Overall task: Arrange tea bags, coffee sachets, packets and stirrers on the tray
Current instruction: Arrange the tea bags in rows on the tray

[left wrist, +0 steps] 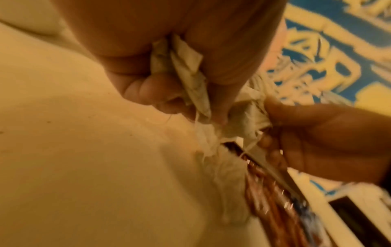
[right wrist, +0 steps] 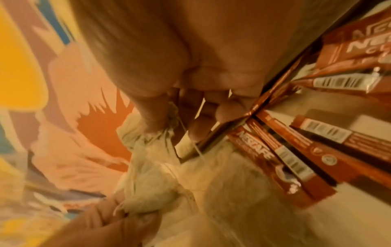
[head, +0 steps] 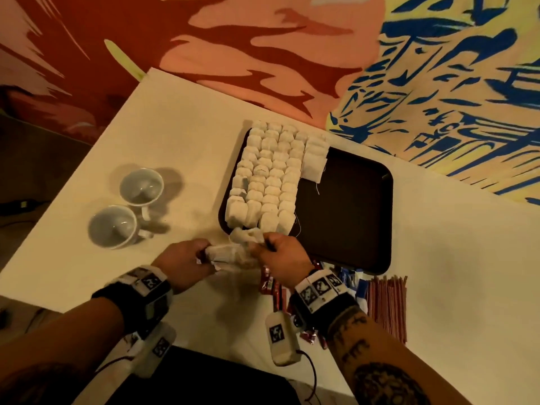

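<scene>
Loose tea bags (head: 233, 252) held in clump just off tray (head: 350, 217) near edge, above table (head: 181, 127). Left hand (head: 184, 263) curled round one end of clump; right hand (head: 282, 258) pinched on other end. Strings (right wrist: 182, 127) seen trailing between fingers. Tea bag rows (head: 268, 173) packed on tray's left part; right part bare. Coffee sachets (head: 270, 285) and stirrers (head: 387, 305) lay off tray's near edge. Risk judged: tangled strings could drag extra bags, disturbing laid rows; thin paper could tear if pulled apart.
</scene>
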### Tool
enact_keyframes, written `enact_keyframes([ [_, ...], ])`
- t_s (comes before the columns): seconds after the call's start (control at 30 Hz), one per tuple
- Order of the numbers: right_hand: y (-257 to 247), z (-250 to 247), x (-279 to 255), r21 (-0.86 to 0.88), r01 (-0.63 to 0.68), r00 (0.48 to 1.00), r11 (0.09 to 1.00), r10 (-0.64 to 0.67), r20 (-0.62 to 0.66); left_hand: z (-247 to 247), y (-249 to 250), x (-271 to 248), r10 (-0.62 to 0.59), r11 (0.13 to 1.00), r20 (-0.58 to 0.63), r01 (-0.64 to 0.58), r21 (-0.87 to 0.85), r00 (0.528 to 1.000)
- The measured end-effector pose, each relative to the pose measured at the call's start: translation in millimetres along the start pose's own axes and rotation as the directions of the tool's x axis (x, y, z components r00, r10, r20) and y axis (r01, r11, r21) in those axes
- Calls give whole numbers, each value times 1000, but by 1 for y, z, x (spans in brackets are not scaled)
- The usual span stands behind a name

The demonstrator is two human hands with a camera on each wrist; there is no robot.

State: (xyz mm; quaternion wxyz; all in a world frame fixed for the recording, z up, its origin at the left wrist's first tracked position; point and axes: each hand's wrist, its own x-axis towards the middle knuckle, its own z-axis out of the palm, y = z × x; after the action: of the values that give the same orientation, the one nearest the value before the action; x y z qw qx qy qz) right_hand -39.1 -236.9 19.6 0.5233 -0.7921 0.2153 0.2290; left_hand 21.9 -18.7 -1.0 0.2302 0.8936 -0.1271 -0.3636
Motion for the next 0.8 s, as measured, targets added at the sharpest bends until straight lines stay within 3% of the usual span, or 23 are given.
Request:
enact_keyframes([
  [0.07, -1, -14, -6, 170, 5, 1000, 985, -6, 6, -8, 6, -8, 35, 971, 14, -31, -237, 999],
  [0.17, 1, -28, -14, 483, -31, 998, 875, 2, 62, -15, 32, -22, 112, 783, -10, -95, -615, 994],
  [0.33, 4, -47, -21, 685, -73, 988, 724, -40, 148, -16, 61, -25, 96, 635, -77, -121, -763, 992],
  [0.57, 10, -46, -27, 624, -127, 959, 771, -66, 277, -12, 76, -27, 42, 504, -172, -169, -847, 984],
  [0.67, 5, -37, -29, 602, -112, 951, 791, -91, 297, -6, 76, -18, 1, 509, -191, -165, -845, 981],
  [0.8, 0, -21, -30, 539, -67, 963, 840, -88, 257, 6, 78, -14, 24, 456, -102, -101, -884, 995],
])
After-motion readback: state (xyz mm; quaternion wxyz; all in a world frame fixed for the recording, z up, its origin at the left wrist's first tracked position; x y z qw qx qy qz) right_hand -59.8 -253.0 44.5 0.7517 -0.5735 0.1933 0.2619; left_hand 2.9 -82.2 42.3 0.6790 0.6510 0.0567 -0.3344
